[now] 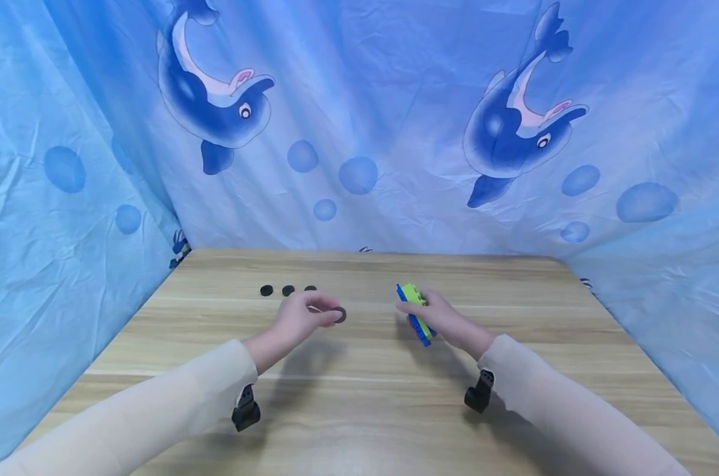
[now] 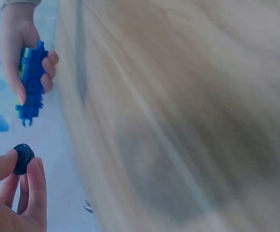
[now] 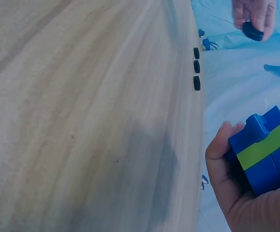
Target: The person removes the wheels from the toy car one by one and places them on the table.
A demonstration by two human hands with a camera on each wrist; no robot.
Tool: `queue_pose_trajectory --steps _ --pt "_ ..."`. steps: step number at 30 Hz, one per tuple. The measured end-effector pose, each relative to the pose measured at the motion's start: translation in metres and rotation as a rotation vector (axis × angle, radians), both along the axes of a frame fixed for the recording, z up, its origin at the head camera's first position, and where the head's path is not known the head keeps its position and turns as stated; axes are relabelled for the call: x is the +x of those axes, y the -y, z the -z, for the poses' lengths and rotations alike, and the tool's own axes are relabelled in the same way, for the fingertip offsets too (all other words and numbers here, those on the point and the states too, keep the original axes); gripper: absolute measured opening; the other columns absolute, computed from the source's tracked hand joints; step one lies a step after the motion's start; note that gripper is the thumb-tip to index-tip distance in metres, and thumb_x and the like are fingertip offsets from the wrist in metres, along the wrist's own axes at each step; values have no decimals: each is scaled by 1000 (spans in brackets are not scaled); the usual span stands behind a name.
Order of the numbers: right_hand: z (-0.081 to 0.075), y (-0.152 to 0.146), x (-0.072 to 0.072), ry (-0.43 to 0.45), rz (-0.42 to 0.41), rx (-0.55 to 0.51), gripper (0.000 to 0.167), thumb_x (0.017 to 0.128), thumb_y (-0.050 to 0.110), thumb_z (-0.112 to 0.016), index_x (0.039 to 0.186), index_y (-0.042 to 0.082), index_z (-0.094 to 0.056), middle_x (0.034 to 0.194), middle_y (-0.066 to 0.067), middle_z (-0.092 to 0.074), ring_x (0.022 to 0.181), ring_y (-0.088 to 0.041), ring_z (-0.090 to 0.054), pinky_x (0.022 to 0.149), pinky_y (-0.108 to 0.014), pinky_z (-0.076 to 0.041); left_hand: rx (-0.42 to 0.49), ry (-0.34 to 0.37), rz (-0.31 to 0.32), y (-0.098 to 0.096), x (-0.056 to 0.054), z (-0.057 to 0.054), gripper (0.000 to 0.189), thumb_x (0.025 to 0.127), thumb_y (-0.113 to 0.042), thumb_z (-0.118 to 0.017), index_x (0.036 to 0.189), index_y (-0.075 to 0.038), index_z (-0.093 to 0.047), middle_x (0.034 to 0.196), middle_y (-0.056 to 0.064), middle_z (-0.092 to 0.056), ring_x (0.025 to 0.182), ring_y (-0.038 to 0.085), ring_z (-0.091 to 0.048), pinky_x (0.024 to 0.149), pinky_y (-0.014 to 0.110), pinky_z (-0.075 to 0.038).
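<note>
My left hand (image 1: 300, 318) pinches a small black toy wheel (image 1: 340, 315) between thumb and fingertips, above the table. In the left wrist view that wheel (image 2: 23, 158) shows a raised round hub. My right hand (image 1: 449, 322) grips a blue and lime-green building-block toy car body (image 1: 417, 316), its thumb along one side and its fingers round the other. The right wrist view shows the block body (image 3: 268, 150) with a green strip between blue parts. A gap separates the held wheel from the block body. Three more black wheels (image 1: 267, 290) lie in a row just beyond my left hand.
The wood-grain table (image 1: 359, 410) stretches under both arms to a far edge. Behind it and at both sides hangs a blue curtain (image 1: 389, 79) with cartoon dolphins and bubbles. A black wrist camera (image 1: 246, 408) is strapped at each sleeve.
</note>
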State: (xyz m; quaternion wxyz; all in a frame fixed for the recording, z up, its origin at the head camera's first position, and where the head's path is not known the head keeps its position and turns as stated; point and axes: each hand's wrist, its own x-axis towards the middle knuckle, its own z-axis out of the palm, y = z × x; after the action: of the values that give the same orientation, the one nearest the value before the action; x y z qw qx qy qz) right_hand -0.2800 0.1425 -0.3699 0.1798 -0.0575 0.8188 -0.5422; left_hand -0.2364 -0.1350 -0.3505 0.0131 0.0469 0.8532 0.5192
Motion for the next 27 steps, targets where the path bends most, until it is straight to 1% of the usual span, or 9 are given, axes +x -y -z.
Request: queue_pose_trajectory --steps 3,7,10,12,16,19,23,26,27 --pt "2 -3 2 3 -23 0 59 92 48 -62 125 3 -44 91 -18 -61 68 -21 -59 57 -31 -52 -36 -4 -25 8 -1 4 19 85 -14 -74 102 -7 -73 97 7 -72 82 16 -70 83 42 -57" --pt "4 -4 3 -2 -44 -5 57 93 47 -61 124 2 -44 88 -16 -60 67 -21 -58 57 -31 -52 -60 -10 -38 21 -3 5 21 86 -15 -73 105 -7 -73 102 9 -72 86 25 -72 85 42 -56" --pt "5 -2 4 -6 -43 5 53 94 44 -60 123 3 -45 88 -15 -61 68 -20 -58 57 -31 -51 -78 -12 -39 32 -8 4 24 89 -15 -71 110 -5 -72 106 12 -71 86 26 -72 88 43 -55" --pt "6 1 4 -5 -45 14 50 95 42 -60 123 3 -46 89 -15 -61 68 -20 -57 57 -30 -51 -88 -11 -49 41 -13 3 24 89 -14 -70 111 -3 -71 108 15 -70 84 23 -73 88 43 -56" --pt "6 7 3 -6 -53 16 48 96 40 -59 125 3 -48 90 -16 -61 68 -20 -57 58 -30 -51 -25 11 -100 56 -23 -2 27 91 -11 -68 114 2 -68 114 21 -68 89 23 -73 88 38 -57" --pt "5 10 2 -16 -59 13 49 95 40 -59 126 3 -48 87 -14 -61 68 -20 -57 58 -30 -51 29 19 -137 66 -29 -7 30 91 -12 -67 116 5 -65 115 21 -68 94 26 -72 88 33 -57" --pt "4 13 4 -25 -65 6 54 94 43 -60 127 2 -48 85 -11 -60 70 -19 -57 60 -29 -51 22 5 -165 78 -36 -11 31 92 -13 -67 116 5 -64 111 20 -70 86 17 -73 88 32 -57" --pt "5 14 7 -14 -71 -5 57 92 44 -62 127 2 -47 85 -11 -60 70 -19 -57 60 -30 -51 7 -2 -186 86 -40 -9 31 92 -12 -66 117 5 -64 113 21 -68 82 12 -73 85 30 -58" --pt "6 14 8 -11 -79 -9 58 92 45 -63 127 1 -48 84 -11 -60 69 -19 -57 60 -30 -51 4 -3 -198 89 -40 -8 31 92 -12 -66 118 4 -64 114 21 -68 84 14 -73 84 28 -58"
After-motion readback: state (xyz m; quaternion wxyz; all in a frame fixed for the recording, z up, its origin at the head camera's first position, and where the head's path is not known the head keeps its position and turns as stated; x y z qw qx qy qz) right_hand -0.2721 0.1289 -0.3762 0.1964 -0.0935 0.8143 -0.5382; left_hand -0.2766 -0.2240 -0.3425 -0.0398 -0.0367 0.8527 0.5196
